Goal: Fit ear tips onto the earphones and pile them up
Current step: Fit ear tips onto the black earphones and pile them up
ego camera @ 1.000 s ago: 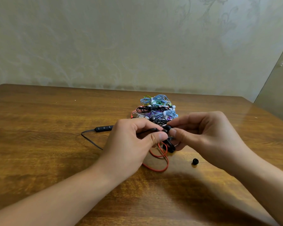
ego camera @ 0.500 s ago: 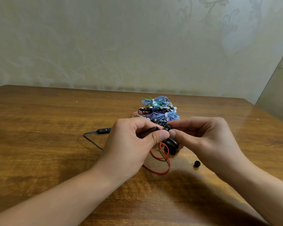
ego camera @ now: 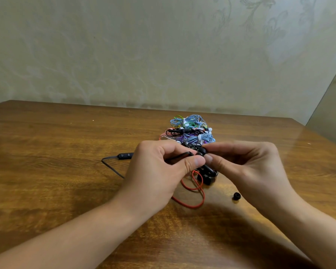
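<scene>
My left hand (ego camera: 159, 169) pinches a black earbud of a neckband earphone (ego camera: 184, 155) between thumb and forefinger. My right hand (ego camera: 246, 167) meets it fingertip to fingertip and pinches a black ear tip (ego camera: 201, 152) at the earbud's nozzle. The earphone's grey cable with its black inline remote (ego camera: 125, 155) trails left on the table. Its other black end (ego camera: 208, 174) hangs below my fingers over a red cable loop (ego camera: 197, 195). A loose black ear tip (ego camera: 236, 195) lies on the table right of the loop. Behind my hands sits a pile of bundled coloured earphones (ego camera: 191, 131).
The wooden table (ego camera: 52, 181) runs to a patterned wall at the back, with its right edge near a grey panel (ego camera: 332, 113). Bare wood lies to the left and in front of my arms.
Both hands kept their pinch at the same spot while the view shifted slightly. The fingertips have worked a little closer around the ear tip. The loose ear tip has stayed put.
</scene>
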